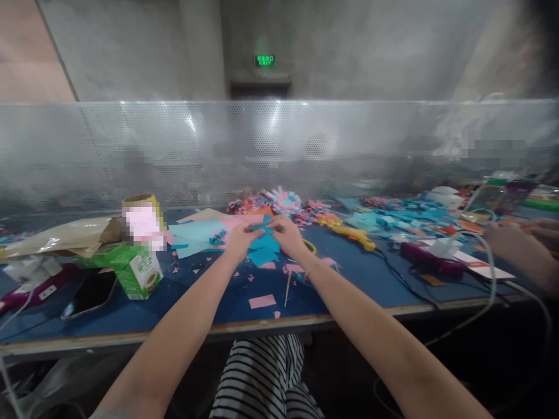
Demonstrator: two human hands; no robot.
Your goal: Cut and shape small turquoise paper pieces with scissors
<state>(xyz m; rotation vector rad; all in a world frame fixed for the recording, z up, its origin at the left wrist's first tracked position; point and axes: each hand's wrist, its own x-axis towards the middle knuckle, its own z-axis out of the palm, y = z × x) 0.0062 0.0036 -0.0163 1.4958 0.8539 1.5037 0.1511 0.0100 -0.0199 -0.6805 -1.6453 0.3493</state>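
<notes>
"Blue paper (265, 222): position, for our notes?"

"Around the middle of the tabletop (379, 285) from left to right, raised just above loose blue sheets (263, 252). We note the left hand (243, 237) and right hand (286, 234) nearly meeting, each pinching it between thumb and fingers. Folded or flat, we cannot tell; the fingers cover too much."

"Failure modes?"

"Tearing or a stray crease, in our judgement, if the two pinches pulled against each other; thin stock would resist little. Second: the yellow glue gun (353, 235), right of the hands. Its black cord (395, 273) runs toward the front edge, beside our right forearm. A snag there could drag the gun into paper. Hot or cold, we cannot tell."

"Materials?"

"Mostly matte paper. Light-blue sheet (198, 235), flat, left of the hands; pink rectangle (262, 301), straight-cut, near the front edge; close by, a thin pale stick (287, 289). Toward the far edge we log a fringed paper pile (286, 201), ragged and springy-looking."

"And near the left front corner?"

"Glossy dark phone (90, 293), flat, beside a square-edged green carton (138, 272). Along the far edge, a perforated screen (218, 148), grey, likely metal."
</notes>
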